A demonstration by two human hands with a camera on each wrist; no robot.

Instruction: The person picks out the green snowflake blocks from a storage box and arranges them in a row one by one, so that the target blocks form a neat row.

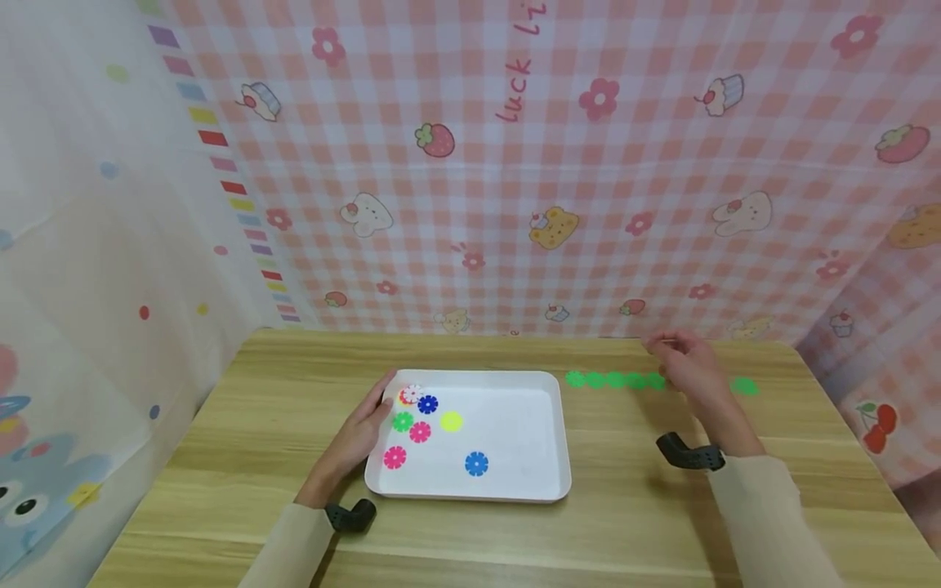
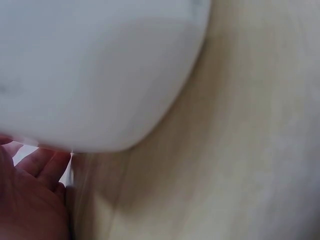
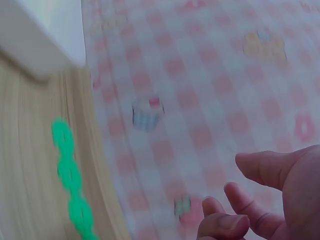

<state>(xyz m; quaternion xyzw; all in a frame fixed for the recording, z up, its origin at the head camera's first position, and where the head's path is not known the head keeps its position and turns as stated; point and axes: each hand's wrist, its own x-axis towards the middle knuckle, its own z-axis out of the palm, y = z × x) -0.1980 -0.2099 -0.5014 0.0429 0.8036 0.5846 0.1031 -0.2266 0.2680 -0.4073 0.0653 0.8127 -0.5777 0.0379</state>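
Observation:
My left hand [image 1: 365, 425] grips the left side of a white plastic tray [image 1: 507, 494], its thumb at the rim. In the left wrist view, fingers [image 2: 42, 167] lie along the tray's edge. Inside the tray are several notched plastic discs: a light blue disc [image 1: 476, 464], a yellow disc [image 1: 452, 421], a dark blue disc [image 1: 428, 404], a green disc [image 1: 403, 421] and pink ones. My right hand [image 1: 691, 367] hovers over a row of green notched discs [image 1: 616, 380], fingers loosely bent and apart with nothing between them. It hides part of this row.
Another green piece [image 1: 745, 385] lies right of the right hand on the wooden table [image 1: 617, 531]. A checked cloth [image 1: 507, 269] hangs along the table's back edge, and a pale dotted cloth [image 1: 176, 269] hangs at the left.

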